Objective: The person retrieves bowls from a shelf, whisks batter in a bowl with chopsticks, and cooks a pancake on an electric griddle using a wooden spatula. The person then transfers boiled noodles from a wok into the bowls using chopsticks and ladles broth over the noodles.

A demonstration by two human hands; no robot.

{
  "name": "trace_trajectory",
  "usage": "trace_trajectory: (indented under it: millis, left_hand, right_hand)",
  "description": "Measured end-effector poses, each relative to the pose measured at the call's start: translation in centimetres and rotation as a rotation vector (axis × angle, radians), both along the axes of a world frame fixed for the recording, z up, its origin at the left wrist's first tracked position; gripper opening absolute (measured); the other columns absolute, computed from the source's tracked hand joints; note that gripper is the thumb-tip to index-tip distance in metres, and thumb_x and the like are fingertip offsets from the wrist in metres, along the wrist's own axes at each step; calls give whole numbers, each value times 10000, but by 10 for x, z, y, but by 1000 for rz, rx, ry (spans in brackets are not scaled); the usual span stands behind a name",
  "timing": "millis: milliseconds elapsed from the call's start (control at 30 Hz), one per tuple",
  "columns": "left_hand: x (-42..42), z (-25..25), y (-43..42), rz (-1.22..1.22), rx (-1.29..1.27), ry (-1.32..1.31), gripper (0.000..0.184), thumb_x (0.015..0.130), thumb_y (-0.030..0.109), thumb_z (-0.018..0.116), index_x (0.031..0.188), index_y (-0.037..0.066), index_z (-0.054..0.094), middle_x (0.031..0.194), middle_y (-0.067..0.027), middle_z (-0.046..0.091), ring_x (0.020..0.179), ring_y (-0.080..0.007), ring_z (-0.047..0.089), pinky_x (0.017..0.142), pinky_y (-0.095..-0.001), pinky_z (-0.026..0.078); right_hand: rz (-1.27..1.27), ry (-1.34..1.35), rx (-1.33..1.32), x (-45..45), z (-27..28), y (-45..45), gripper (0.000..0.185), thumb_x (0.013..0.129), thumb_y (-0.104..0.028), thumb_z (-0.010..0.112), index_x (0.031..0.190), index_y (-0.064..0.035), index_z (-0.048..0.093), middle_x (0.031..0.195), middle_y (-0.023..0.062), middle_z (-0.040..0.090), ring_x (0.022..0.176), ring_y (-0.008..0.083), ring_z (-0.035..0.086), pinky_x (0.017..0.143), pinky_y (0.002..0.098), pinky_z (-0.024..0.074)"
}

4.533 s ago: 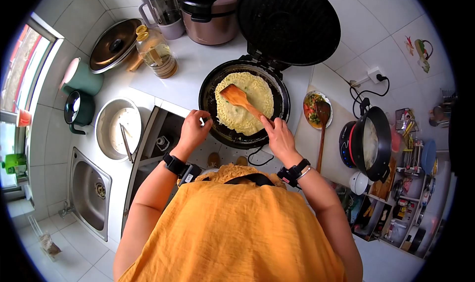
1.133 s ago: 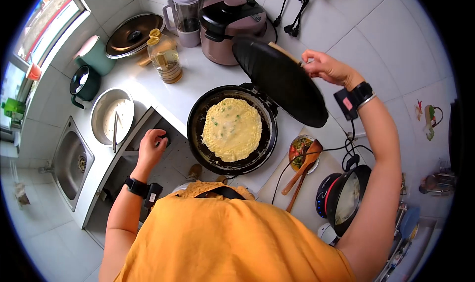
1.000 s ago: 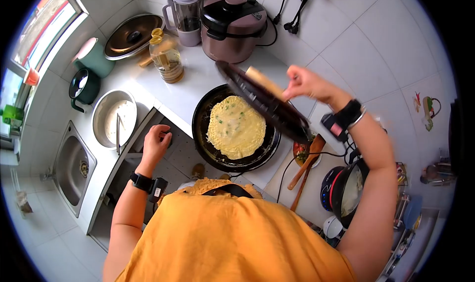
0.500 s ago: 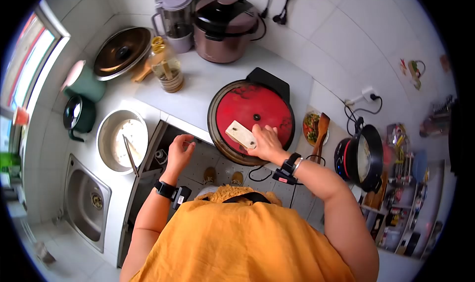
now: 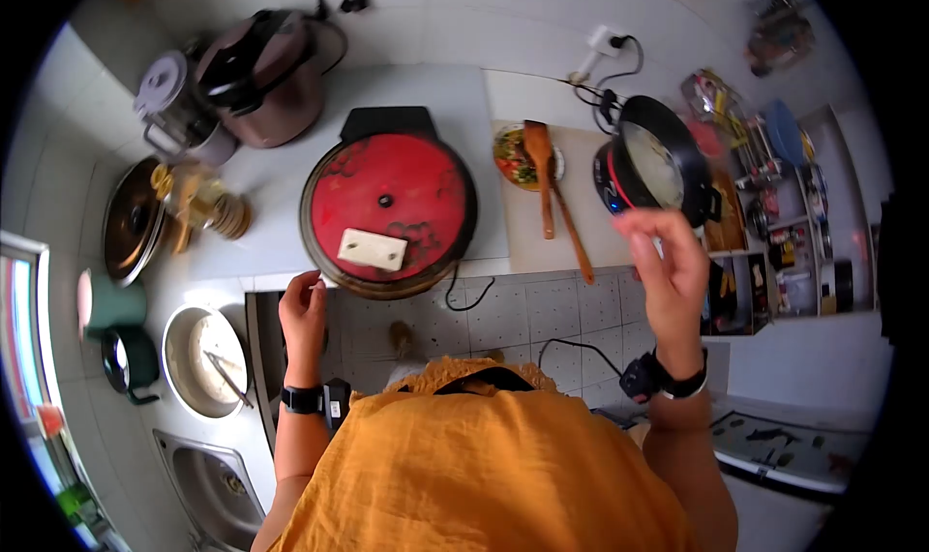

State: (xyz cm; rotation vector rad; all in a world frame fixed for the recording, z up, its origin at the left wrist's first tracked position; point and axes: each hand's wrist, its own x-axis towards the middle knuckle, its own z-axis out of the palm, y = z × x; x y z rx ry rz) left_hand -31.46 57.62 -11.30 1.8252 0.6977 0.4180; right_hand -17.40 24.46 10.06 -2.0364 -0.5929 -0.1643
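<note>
My right hand is raised at the front of an induction cooker with a lit blue display. Its index finger reaches towards the panel, thumb apart, with nothing held; whether it touches the panel I cannot tell. On the cooker stands a black pan with pale contents. My left hand hangs at the counter edge, loosely bent and holding nothing visible. It is nearest to a round electric griddle with a closed red lid. A cream rectangular handle piece sits on the lid's front.
Right of the griddle are a plate of chopped vegetables, a wooden spatula and a wooden-handled utensil. A steel bowl, an oil bottle and a pressure cooker stand left. A cable hangs from the counter.
My right hand has let go of the griddle lid's handle and moved right to the induction cooker. The view has turned right. My left hand stays by the counter edge.
</note>
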Motion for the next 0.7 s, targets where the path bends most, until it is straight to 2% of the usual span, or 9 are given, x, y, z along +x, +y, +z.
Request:
trace_trajectory:
  millis: [33, 67, 167, 300, 367, 400, 467, 567, 700]
  left_hand:
    - [7, 0, -10, -8, 5, -80, 195, 840, 104, 554, 965, -43, 574, 781, -56, 602, 687, -80, 524, 619, -211, 423]
    - [14, -3, -20, 4, -22, -110, 207, 863, 158, 545, 877, -40, 604, 654, -26, 562, 586, -58, 476, 529, -205, 379]
    - [35, -5, -61, -106, -51, -7, 364, 900, 252, 493, 676, -6, 618, 472, 20, 460, 441, -37, 382, 419, -210, 278]
    - [65, -11, -145, -256, -110, -66, 298, 911, 204, 461, 791, -17, 621, 498, 0, 501, 448, -46, 413, 429, -202, 314]
    - [81, -17, -191, -303, -178, -34, 222, 894, 115, 432, 908, -26, 604, 569, -36, 577, 472, -63, 478, 447, -197, 353]
    - [87, -30, -206, -386, -247, -15, 246, 846, 20, 421, 1046, -35, 553, 765, -104, 638, 601, -98, 566, 512, -207, 418]
    - [104, -50, -248, -466, -213, -106, 342, 802, -33, 436, 1138, -33, 499, 932, -145, 620, 742, -135, 594, 608, -234, 462]
    - [123, -33, -302, -564, -52, -29, 400, 779, -19, 520, 1177, -14, 477, 1009, -148, 600, 802, -165, 590, 715, -254, 473]
    - [154, -27, -343, -638, -57, 1, 404, 797, 10, 540, 1193, -15, 459, 1048, -118, 571, 845, -134, 561, 688, -237, 456]
  right_hand:
    - [-94, 61, 23, -7, -10, -27, 125, 857, -103, 521, 800, 0, 563, 696, 26, 532, 665, 71, 467, 640, 211, 384]
    - [-113, 125, 2, -10, -32, -61, 144, 865, -111, 515, 772, -6, 552, 649, 14, 506, 627, 67, 440, 597, 214, 367]
    - [-227, 484, 58, -27, -111, -151, 136, 861, -96, 506, 742, -30, 515, 544, -12, 442, 549, 58, 382, 500, 239, 320]
    - [-304, 453, -61, -64, -160, -239, 67, 815, -71, 540, 864, -25, 537, 659, 32, 532, 610, 97, 486, 550, 248, 398]
    - [-322, 366, -91, -75, -178, -281, 119, 796, -68, 556, 906, -24, 542, 711, 49, 565, 640, 115, 524, 580, 253, 428]
    - [-326, 414, -105, -80, -185, -303, 155, 786, -75, 570, 928, -20, 546, 763, 63, 582, 675, 132, 546, 615, 256, 443]
    - [-332, 469, -103, -83, -196, -339, 191, 775, -83, 584, 950, -15, 549, 814, 76, 599, 710, 148, 569, 650, 259, 458]
    - [-367, 499, -151, -84, -202, -379, 200, 770, -92, 590, 951, -17, 552, 814, 79, 604, 714, 146, 571, 661, 262, 462]
    - [-307, 495, -40, -52, -238, -423, 177, 766, -96, 598, 924, -23, 567, 806, 69, 605, 713, 144, 570, 657, 257, 463]
